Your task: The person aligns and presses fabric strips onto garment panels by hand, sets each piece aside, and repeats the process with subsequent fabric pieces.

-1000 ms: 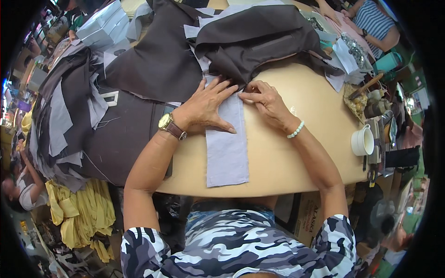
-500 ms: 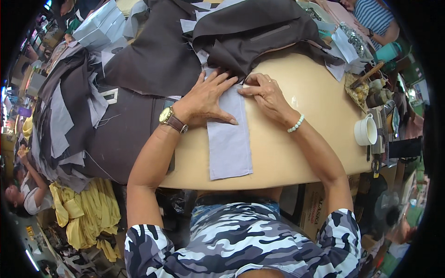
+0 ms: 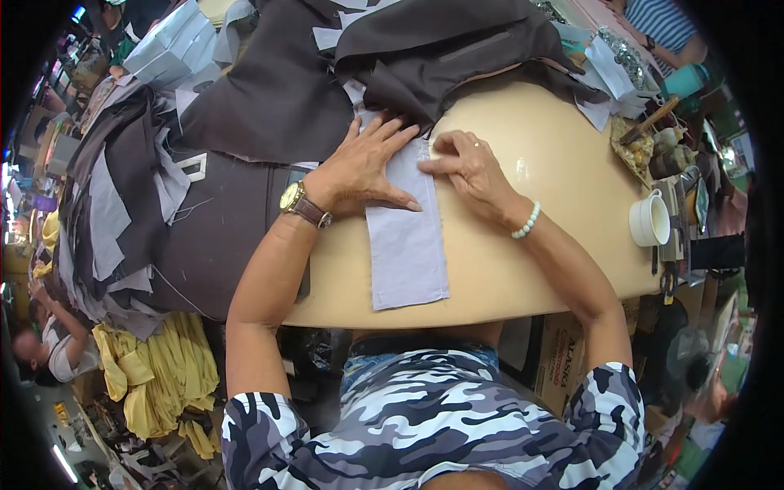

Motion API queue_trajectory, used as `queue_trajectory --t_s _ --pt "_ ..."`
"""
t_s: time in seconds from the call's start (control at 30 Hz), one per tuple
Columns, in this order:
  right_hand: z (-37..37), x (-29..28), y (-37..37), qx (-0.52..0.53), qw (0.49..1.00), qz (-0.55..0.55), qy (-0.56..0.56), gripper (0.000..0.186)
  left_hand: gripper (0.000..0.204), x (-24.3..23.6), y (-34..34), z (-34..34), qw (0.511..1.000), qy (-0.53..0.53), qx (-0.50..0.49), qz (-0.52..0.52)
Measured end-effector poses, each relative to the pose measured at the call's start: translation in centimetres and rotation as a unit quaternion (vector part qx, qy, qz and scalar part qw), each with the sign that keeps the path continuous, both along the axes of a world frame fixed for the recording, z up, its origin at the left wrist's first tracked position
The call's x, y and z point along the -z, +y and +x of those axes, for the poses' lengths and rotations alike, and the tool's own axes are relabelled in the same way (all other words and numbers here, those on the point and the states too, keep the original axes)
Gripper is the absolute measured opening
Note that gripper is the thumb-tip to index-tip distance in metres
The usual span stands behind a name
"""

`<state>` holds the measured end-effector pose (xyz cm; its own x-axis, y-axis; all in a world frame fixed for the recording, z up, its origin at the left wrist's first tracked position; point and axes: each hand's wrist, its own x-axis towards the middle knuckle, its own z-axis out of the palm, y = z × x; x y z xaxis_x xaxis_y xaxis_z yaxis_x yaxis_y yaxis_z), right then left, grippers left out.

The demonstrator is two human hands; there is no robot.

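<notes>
A left hand (image 3: 367, 167), fingers spread, holds a pale-grey rectangular cloth strip (image 3: 408, 260) flat on a smooth tan bench (image 3: 531, 261); the right hand (image 3: 475, 170) bunches its fingers at the edge, pinch unclear. Strip laid smooth; any join to dark-brown fabric (image 3: 449, 61) unconfirmed.

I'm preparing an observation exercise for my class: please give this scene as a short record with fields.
Left hand: spread flat on a pale grey cloth strip
Right hand: at the strip's right edge; grip unclear
Surface: tan table
Beyond the strip: dark brown fabric
Table's right side: white cup
Worn: watch with brown strap; pale beaded bracelet
</notes>
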<state>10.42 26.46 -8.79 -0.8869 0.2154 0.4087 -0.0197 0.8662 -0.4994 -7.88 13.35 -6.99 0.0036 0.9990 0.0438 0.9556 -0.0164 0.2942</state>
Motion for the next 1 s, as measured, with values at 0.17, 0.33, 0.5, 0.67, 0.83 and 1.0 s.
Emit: queue_trajectory --t_s 0.17,0.33,0.5,0.67,0.83,1.0 --pt "-0.1 0.1 0.0 -0.007 1.000 -0.013 0.009 0.028 0.112 0.1 0.1 0.1 1.000 0.003 0.005 -0.007" --pt "-2.0 0.5 1.0 0.052 0.998 0.015 0.015 0.028 0.112 0.0 0.1 0.1 1.000 0.010 0.006 -0.004" --pt "-0.6 0.1 0.5 0.011 0.999 0.049 0.007 0.027 0.113 0.2 0.2 -0.1 1.000 0.006 0.002 0.000" --pt "2.7 -0.1 -1.8 -0.043 0.998 0.043 0.011 0.024 0.115 0.3 0.1 -0.2 1.000 -0.001 0.003 0.009" --pt "5.1 -0.8 -3.6 -0.112 0.994 0.011 0.004 0.022 0.116 -0.1 0.1 0.0 1.000 0.003 -0.001 -0.008" --pt "0.8 0.5 -0.5 -0.028 0.999 0.014 0.037 0.024 0.116 0.2 0.3 0.0 1.000 0.001 -0.001 -0.009"
